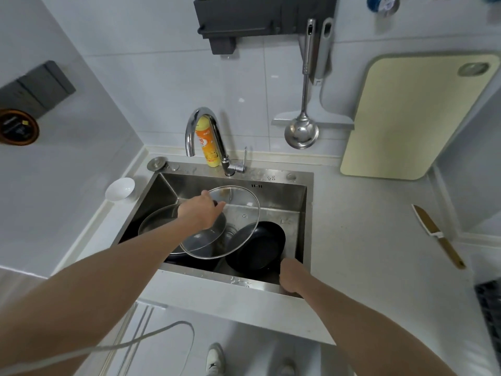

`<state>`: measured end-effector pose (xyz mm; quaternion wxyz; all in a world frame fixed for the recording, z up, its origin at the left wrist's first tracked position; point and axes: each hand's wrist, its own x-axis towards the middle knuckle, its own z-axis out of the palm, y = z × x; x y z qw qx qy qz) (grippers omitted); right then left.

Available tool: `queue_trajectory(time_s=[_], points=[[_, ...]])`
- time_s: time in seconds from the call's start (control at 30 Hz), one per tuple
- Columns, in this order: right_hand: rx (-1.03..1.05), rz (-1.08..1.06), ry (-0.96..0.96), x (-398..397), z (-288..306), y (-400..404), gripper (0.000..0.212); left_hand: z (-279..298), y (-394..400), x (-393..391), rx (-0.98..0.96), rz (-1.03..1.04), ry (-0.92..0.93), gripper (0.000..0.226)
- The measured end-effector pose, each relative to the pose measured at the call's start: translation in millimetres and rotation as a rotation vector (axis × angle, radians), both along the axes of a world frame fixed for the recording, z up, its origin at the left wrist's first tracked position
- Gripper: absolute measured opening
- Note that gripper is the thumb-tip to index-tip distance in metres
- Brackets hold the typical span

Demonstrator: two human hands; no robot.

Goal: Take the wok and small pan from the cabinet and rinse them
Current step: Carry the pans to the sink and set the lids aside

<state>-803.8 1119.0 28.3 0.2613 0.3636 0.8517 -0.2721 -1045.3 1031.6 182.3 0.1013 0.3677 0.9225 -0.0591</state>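
1. We see the wok (173,226) lying in the left half of the steel sink (295,196): dark, round, w/ a pale metal rim, partly hidden by the arm and lid.
2. The small pan (257,246) is black and shallow; it leans tilted against the sink's right side, rim up toward the right wall.
3. Our left hand (202,214) holds a clear glass lid (238,213) by its dark knob, grip closed round the knob (fingers mostly hidden under the hand). Lid is tilted, over the gap between wok and pan, overlapping both in view.
4. Our right hand (291,276) is at the sink's front-right edge, fingers curled down over the pan's handle end; handle itself barely shows, so we can't tell how firm the grip is.
5. Chrome faucet (206,131) arches over the sink's back edge, no water visible. A yellow-orange bottle (208,145) stands just behind it.
6. Table (366,240) is pale, approx. white. A white bowl (120,189) sits left of the sink; a knife (436,236) w/ a tan handle lies well to the right.
7. On the white tiled wall: a steel ladle (302,128) hangs, a cream cutting board (414,115) leans, and a dark rack (260,20) is up top.
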Motion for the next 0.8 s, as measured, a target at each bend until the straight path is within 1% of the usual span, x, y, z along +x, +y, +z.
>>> queue_trajectory(time_s=[0.1, 0.17, 0.23, 0.27, 0.33, 0.37, 0.43, 0.47, 0.5, 0.53, 0.57, 0.6, 0.67, 0.73, 0.77, 0.8], points=[[-0.05, 0.022, 0.081, 8.0, 3.4, 10.9, 0.024, -6.0, 7.8, 4.7, 0.011, -0.011, -0.028, 0.054], [-0.141, -0.014, 0.152, 13.7, 13.3, 17.1, 0.023, -7.2, 18.2, 10.1, 0.017, -0.033, -0.054, 0.053], [-0.258, -0.175, 0.28, 22.2, 23.5, 29.7, 0.03, -9.1, 38.8, 21.2, 0.016, -0.071, -0.093, 0.052], [-0.331, -0.321, 0.379, 25.1, 30.1, 36.2, 0.032, -8.8, 48.5, 27.6, 0.026, -0.085, -0.109, 0.051], [-0.454, -0.665, 0.565, 35.4, 43.1, 55.3, 0.024, -11.9, 72.9, 43.9, 0.055, -0.131, -0.131, 0.05], [-0.462, -0.789, 0.621, 42.4, 45.7, 68.6, 0.025, -12.3, 85.6, 54.5, 0.071, -0.163, -0.14, 0.049], [-0.437, -0.881, 0.698, 61.8, 54.8, 91.1, 0.027, -15.1, 114.8, 80.6, 0.115, -0.241, -0.172, 0.043], [-0.425, -0.917, 0.725, 68.2, 61.3, 97.5, 0.036, -16.4, 125.8, 92.2, 0.135, -0.273, -0.185, 0.04], [-0.38, -0.933, 0.745, 76.5, 69.9, 103.6, 0.047, -18.5, 137.6, 104.5, 0.155, -0.305, -0.199, 0.037], [-0.312, -0.915, 0.779, 86.0, 75.0, 110.1, 0.051, -23.8, 152.0, 117.4, 0.166, -0.329, -0.221, 0.031], [-0.245, -0.9, 0.793, 97.7, 71.7, 118.6, 0.047, -30.8, 169.6, 131.9, 0.172, -0.352, -0.255, 0.027], [-0.197, -0.889, 0.799, 106.8, 70.6, 124.5, 0.044, -37.1, 183.7, 143.7, 0.171, -0.363, -0.282, 0.029], [-0.19, -0.918, 0.8, 122.3, 64.4, 135.1, 0.038, -51.8, 209.7, 163.9, 0.165, -0.402, -0.283, 0.04], [-0.2, -0.941, 0.807, 134.8, 56.3, 145.0, 0.033, -64.8, 230.5, 179.8, 0.161, -0.437, -0.272, 0.045], [-0.203, -0.948, 0.79, 140.8, 53.6, 150.3, 0.038, -70.7, 239.3, 187.2, 0.16, -0.447, -0.277, 0.046], [-0.193, -0.956, 0.763, 146.5, 47.5, 156.2, 0.049, -76.7, 247.1, 193.5, 0.157, -0.449, -0.284, 0.045]])
